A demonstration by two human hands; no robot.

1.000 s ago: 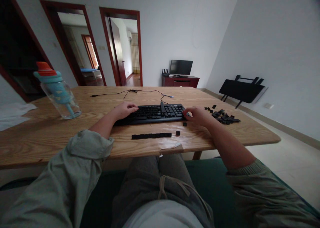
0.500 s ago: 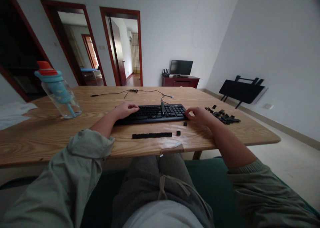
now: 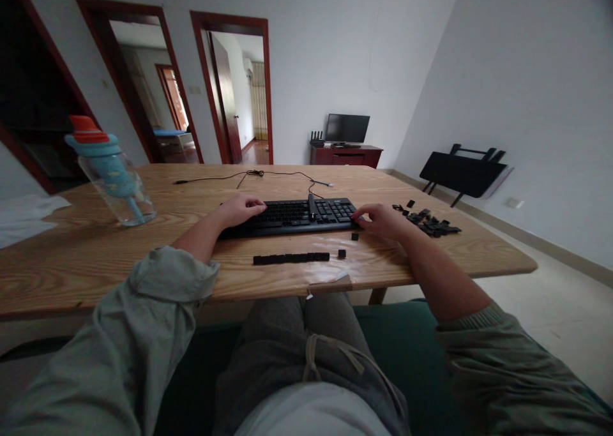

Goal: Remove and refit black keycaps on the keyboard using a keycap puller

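Observation:
A black keyboard [image 3: 292, 224] lies on the wooden table in front of me. My left hand [image 3: 243, 210] is curled over its left end, thumb and fingers closed on it. At the right end, my right hand [image 3: 379, 221] has thumb and index finger bent together against the keyboard's edge. A narrow dark tool [image 3: 312, 207] lies across the keys; its exact kind is unclear. Nearer to me is a row of black keycaps [image 3: 291, 258]. One loose keycap [image 3: 341, 253] sits right of the row, and another keycap [image 3: 355, 236] lies close to the keyboard.
A pile of black keycaps [image 3: 426, 223] lies beyond my right hand. The keyboard cable [image 3: 282, 173] runs behind it. A clear bottle [image 3: 115, 177] with a red lid and white tissue [image 3: 29, 216] are at the left. The table's front edge [image 3: 330, 287] is near my lap.
Almost nothing differs. My right fingertips have shifted very slightly left at the keyboard's edge, and the view has moved a touch.

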